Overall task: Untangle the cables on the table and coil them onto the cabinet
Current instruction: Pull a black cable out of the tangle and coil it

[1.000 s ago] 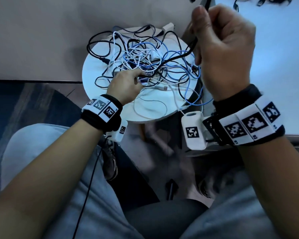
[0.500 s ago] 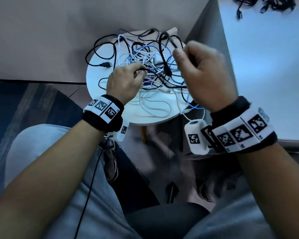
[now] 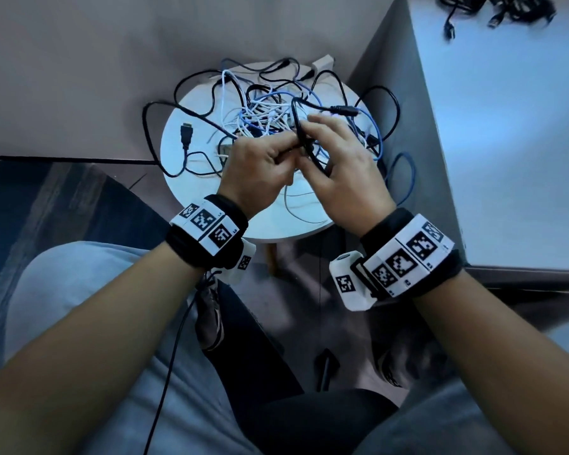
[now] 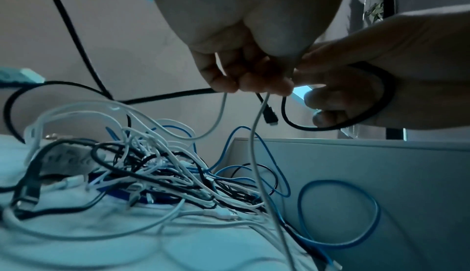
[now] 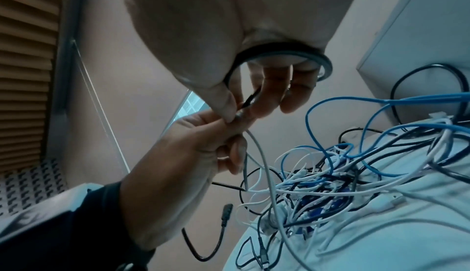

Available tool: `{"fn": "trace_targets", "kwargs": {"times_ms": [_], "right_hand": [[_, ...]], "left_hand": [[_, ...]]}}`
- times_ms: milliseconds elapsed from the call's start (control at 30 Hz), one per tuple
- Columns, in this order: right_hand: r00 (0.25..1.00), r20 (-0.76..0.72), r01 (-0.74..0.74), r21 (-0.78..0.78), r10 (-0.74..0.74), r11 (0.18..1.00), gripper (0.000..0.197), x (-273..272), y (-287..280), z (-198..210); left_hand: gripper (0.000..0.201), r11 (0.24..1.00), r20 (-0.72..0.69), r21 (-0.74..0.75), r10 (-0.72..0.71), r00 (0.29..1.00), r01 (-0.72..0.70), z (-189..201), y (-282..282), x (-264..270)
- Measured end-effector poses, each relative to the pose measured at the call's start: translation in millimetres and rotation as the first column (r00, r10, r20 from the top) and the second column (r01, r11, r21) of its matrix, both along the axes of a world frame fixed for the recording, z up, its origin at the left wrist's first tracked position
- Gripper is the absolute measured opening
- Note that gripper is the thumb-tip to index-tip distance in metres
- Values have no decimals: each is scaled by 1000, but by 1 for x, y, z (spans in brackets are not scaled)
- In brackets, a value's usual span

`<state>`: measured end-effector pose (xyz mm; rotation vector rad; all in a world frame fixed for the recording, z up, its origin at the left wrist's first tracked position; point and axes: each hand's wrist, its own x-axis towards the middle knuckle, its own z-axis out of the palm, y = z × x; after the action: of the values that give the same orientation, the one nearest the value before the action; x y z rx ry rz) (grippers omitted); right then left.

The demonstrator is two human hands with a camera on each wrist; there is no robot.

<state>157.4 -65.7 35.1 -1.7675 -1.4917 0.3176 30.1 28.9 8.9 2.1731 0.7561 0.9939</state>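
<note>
Black cable [image 3: 297,126] looped round right hand [image 3: 345,172]

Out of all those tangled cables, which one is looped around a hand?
The thick black cable. It loops round the right hand, lifted above the pile; the blue and white cables mostly lie tangled on the round table.

Likely an office: white cabinet [image 3: 506,133], round side table [image 3: 184,133], window blinds [image 5: 25,54]

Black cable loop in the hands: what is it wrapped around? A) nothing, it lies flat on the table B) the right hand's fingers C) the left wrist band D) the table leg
B: the black cable loops around the right hand fingers, while the left hand pinches it above the round table.
</note>
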Motion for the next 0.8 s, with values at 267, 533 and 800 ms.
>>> {"fn": "trace_targets", "kwargs": {"times_ms": [267,533,800], "right_hand": [[958,281,126,-208,-64,970,24,20,0,17],[947,189,267,-15,-259,964,27,32,-12,62],[952,26,286,270,-304,919,27,25,-25,96]], "left_hand": [[23,995,-217,100,34,976,-12,-18,5,3],[23,962,-433,-28,234,870,-273,-29,33,-7],[21,950,-536,-185,118,836,-252,-38,36,-3]]}}
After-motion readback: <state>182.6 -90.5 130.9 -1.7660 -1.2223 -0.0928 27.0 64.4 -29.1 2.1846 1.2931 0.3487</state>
